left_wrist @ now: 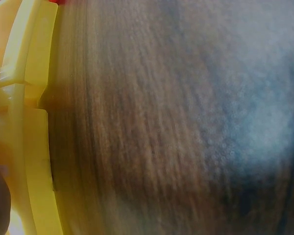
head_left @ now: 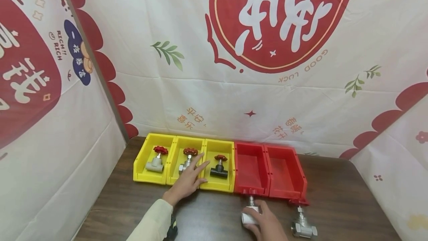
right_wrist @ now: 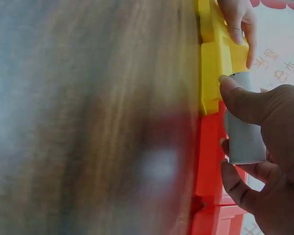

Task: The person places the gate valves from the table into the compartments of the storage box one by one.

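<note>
My right hand (head_left: 267,223) grips a white valve (head_left: 249,217) by its body, with the red handwheel pointing away at the front edge of the left red bin (head_left: 253,164). In the right wrist view, thumb and fingers lie around the white cylinder (right_wrist: 246,134). My left hand (head_left: 188,177) reaches across the front of the middle yellow bin (head_left: 178,151), fingers spread. A metal valve (head_left: 184,166) with a red handwheel lies in that bin, partly hidden by the fingers. Beside the fingertips, a black valve (head_left: 219,171) lies in the right yellow bin (head_left: 208,185).
A grey valve (head_left: 155,164) lies in the left yellow bin (head_left: 142,176). On the wooden table (head_left: 207,220), another metal valve (head_left: 302,226) stands at the right, its red handwheel by the right red bin (head_left: 284,166). A printed cloth (head_left: 227,96) hangs behind the bins.
</note>
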Tool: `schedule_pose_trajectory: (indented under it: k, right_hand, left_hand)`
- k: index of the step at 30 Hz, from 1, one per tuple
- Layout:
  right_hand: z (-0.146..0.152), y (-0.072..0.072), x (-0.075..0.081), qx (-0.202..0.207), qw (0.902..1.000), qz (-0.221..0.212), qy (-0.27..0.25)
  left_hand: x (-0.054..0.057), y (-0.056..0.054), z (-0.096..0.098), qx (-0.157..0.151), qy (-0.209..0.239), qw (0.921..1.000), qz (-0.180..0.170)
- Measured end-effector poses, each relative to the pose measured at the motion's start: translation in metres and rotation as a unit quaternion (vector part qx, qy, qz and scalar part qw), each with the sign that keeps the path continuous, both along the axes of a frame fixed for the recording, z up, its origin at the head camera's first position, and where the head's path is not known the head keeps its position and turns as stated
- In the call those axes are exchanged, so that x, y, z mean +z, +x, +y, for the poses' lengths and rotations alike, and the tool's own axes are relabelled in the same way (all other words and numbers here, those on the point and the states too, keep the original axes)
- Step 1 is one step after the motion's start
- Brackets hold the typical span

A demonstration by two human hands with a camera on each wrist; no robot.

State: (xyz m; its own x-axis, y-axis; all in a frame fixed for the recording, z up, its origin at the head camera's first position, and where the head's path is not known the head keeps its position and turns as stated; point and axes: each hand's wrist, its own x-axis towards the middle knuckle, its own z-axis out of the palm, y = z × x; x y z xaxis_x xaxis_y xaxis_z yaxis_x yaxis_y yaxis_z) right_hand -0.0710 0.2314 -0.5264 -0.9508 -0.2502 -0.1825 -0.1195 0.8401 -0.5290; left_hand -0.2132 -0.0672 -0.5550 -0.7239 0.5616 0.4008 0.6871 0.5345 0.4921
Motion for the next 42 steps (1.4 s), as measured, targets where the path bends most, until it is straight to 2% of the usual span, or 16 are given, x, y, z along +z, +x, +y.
schedule_pose_trajectory:
  k: [6, 13, 18, 23, 30, 38, 42]
  right_hand:
    - [-0.002, -0.008, 0.008, -0.008, 0.9992, 0.034, 0.017]
    - [0.0, -0.017, 0.015, -0.059, 0.9959, 0.057, 0.04]
    - [0.004, -0.025, 0.018, -0.07, 0.9917, 0.088, 0.063]
    - [0.007, -0.034, 0.021, -0.081, 0.988, 0.114, 0.066]
    - [0.007, -0.046, 0.021, -0.068, 0.9846, 0.145, 0.069]
    - [0.004, -0.057, 0.025, -0.061, 0.9833, 0.159, 0.063]
    - [0.005, -0.06, 0.024, -0.061, 0.9828, 0.164, 0.059]
  left_hand:
    - [-0.002, -0.001, -0.001, 0.003, 0.001, 1.0, -0.003]
    - [-0.002, -0.001, 0.0, 0.001, 0.002, 1.0, 0.002]
    - [-0.002, -0.001, 0.001, 0.001, 0.0, 1.0, -0.005]
    - [-0.002, -0.001, 0.001, 0.003, 0.0, 0.9999, -0.01]
    - [-0.003, -0.002, 0.0, 0.005, -0.007, 0.9999, -0.011]
    - [-0.002, -0.004, 0.001, -0.004, -0.001, 0.9999, 0.014]
    - [-0.002, -0.004, 0.001, -0.004, 0.0, 0.9999, 0.01]
